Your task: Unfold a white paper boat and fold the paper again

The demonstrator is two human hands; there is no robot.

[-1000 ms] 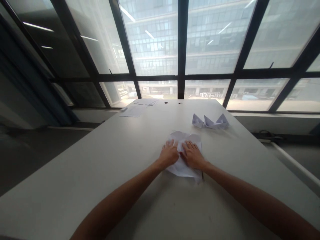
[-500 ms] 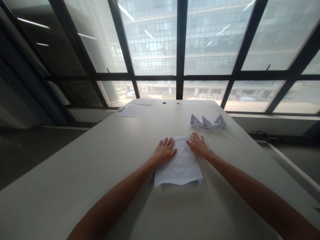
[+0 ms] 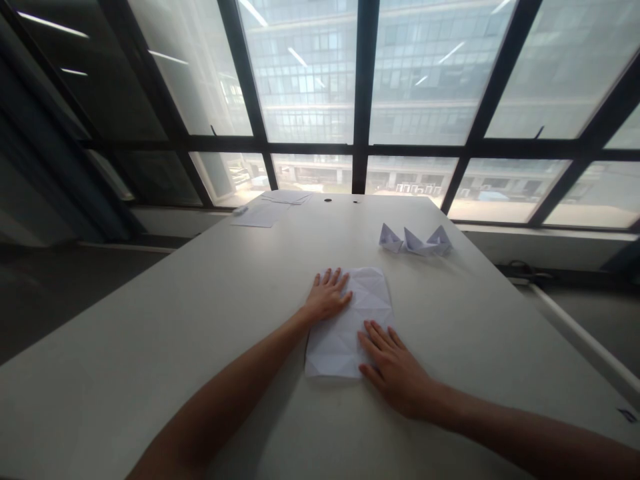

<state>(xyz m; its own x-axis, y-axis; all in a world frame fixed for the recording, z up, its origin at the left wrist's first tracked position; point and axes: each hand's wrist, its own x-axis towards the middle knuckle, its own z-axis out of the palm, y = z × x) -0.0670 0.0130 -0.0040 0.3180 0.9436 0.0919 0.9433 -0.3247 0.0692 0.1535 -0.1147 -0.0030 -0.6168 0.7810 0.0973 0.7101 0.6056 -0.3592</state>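
Observation:
A creased white sheet of paper (image 3: 357, 310) lies spread flat on the white table (image 3: 200, 320) in front of me. My left hand (image 3: 327, 295) rests open and flat on the sheet's far left corner, fingers stretched out. My right hand (image 3: 395, 367) lies open, palm down, on the sheet's near right corner. Neither hand holds anything.
Two folded paper boats (image 3: 417, 241) stand on the table beyond the sheet to the right. Loose sheets of paper (image 3: 270, 208) lie at the table's far left end, near two dark cable holes (image 3: 328, 200). Large windows run behind the table.
The crumpled paper has been flattened out into a full sheet. My right hand has slid from the far right corner back to the near right corner. My left hand stays at the far left.

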